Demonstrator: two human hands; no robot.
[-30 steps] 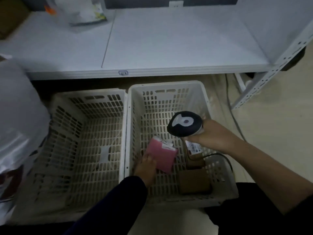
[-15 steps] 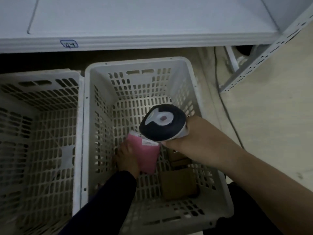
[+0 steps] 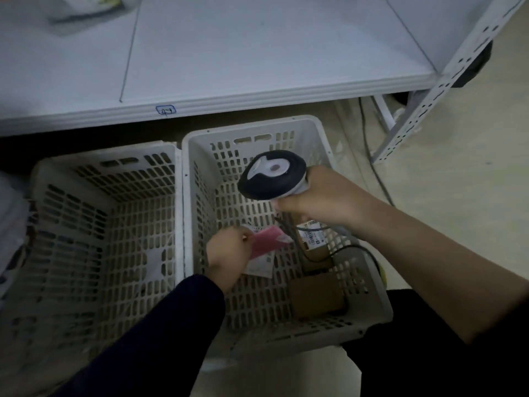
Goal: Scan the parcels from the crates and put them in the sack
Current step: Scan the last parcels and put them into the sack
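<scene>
Two white slotted crates sit side by side on the floor. Inside the right crate (image 3: 329, 150), my left hand (image 3: 229, 255) grips a pink parcel (image 3: 266, 243) with a white label, tilted above the crate floor. My right hand (image 3: 320, 196) holds a black-and-white barcode scanner (image 3: 272, 174) just above and right of that parcel, head pointing down-left. Two brown cardboard parcels lie in the same crate: one with a printed label (image 3: 313, 243) under my right wrist, one plain (image 3: 316, 298) nearer me. The left crate (image 3: 108, 156) shows only a white patch on its floor.
A white shelf board (image 3: 257, 53) runs across the top, its front edge overhanging the crates' far side. A perforated white shelf post (image 3: 435, 93) stands at the right. The scanner's cable (image 3: 378, 179) trails over the floor. A pale plastic sack (image 3: 11, 224) shows at the left edge.
My left hand has turned the pink parcel, so its white label side now shows. The scanner has lifted slightly and stays over it. The view has pulled back.
</scene>
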